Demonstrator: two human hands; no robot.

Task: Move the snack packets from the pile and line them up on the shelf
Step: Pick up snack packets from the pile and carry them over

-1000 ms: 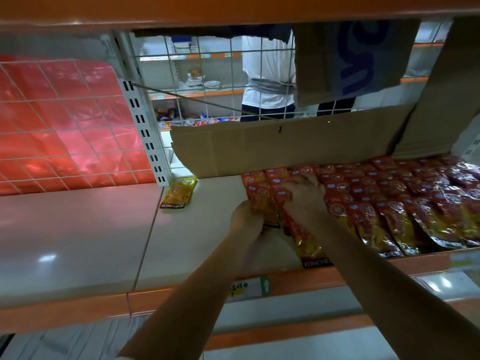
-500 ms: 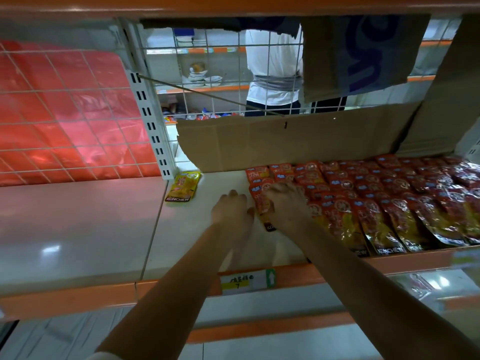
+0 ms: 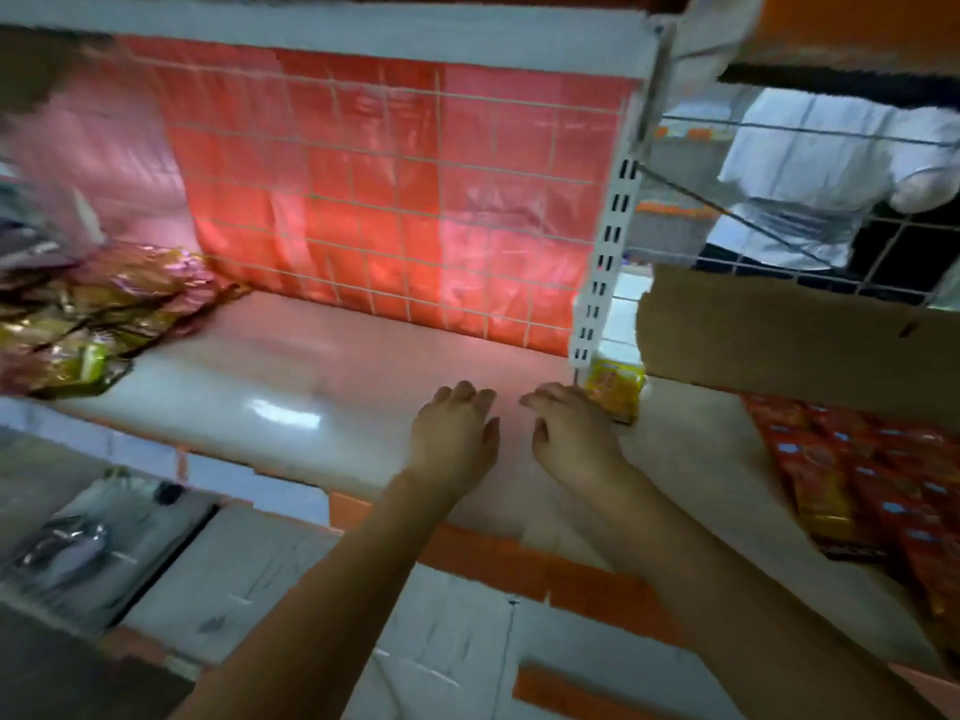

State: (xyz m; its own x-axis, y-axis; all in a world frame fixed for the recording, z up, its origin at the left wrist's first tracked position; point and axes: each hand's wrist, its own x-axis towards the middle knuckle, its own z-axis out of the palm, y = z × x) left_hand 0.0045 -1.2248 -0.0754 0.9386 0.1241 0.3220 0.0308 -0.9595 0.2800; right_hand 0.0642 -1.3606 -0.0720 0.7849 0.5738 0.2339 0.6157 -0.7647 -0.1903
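Red-and-yellow snack packets (image 3: 857, 480) lie in overlapping rows on the shelf (image 3: 291, 387) at right; a blurred, perhaps golden pile (image 3: 88, 314) sits far left. Between them, left hand (image 3: 454, 439) and right hand (image 3: 574, 439) hover with fingers loosely spread, holding nothing.

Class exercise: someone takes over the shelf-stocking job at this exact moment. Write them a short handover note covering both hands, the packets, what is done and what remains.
Left hand and right hand: both empty, fingers relaxed, over the bare shelf.
Done: red packets lie lined up at right.
Pile of gold packets sits far left on the same shelf.
One yellow packet lies alone by the upright post.
Left: fetch more from the pile and extend the rows leftward.
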